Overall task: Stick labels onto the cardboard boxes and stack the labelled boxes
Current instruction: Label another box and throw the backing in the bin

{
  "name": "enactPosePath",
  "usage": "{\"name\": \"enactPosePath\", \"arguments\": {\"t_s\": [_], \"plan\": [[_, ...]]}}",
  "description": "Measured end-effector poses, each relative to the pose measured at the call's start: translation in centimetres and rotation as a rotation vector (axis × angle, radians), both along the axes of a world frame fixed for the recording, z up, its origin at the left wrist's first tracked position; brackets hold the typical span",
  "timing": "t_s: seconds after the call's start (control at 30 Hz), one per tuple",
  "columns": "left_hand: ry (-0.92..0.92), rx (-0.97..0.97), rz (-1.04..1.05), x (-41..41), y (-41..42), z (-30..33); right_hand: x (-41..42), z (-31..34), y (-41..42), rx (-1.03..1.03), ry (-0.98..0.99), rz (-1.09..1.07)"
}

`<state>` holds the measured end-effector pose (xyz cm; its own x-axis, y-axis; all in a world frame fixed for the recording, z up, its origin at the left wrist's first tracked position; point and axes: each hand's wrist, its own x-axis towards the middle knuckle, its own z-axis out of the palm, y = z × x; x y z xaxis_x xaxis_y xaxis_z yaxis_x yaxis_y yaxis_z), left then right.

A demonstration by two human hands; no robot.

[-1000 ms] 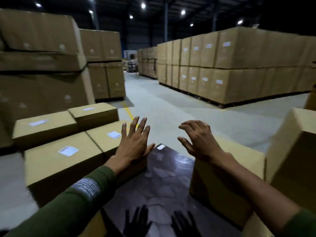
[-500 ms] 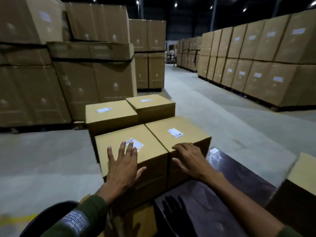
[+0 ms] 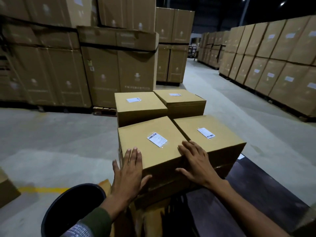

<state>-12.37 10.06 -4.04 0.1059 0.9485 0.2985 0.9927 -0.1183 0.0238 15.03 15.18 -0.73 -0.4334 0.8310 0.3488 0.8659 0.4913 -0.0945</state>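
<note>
Several labelled cardboard boxes stand grouped in front of me. The near-left box (image 3: 150,151) carries a white barcode label (image 3: 157,139). My left hand (image 3: 127,171) lies flat on its near-left corner, fingers straight on the top and thumb on the front face. My right hand (image 3: 195,161) rests on the near edge where this box meets the near-right box (image 3: 218,141), which also bears a label (image 3: 206,133). Two more labelled boxes (image 3: 138,106) (image 3: 181,100) stand behind them.
A dark round bin (image 3: 68,209) stands at my lower left. A dark glossy table top (image 3: 253,199) is on my right. High stacks of large cartons (image 3: 111,65) (image 3: 273,62) line both sides of a concrete aisle, with a yellow floor line (image 3: 37,189) at left.
My view has swung left onto the box group. Both hands, first held in the air over the dark table, have come down onto the near-left box.
</note>
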Motion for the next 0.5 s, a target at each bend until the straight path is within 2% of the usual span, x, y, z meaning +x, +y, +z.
{"name": "enactPosePath", "arguments": {"t_s": [0.17,0.5], "plan": [[-0.13,0.036,-0.067,-1.2,-0.2,-0.6,-2.0,0.3,0.8,-0.017,-0.003,0.111],[-0.208,0.116,-0.105,-1.6,-1.6,-0.5,-4.0,0.2,-2.2,0.102,0.034,0.038]]}}
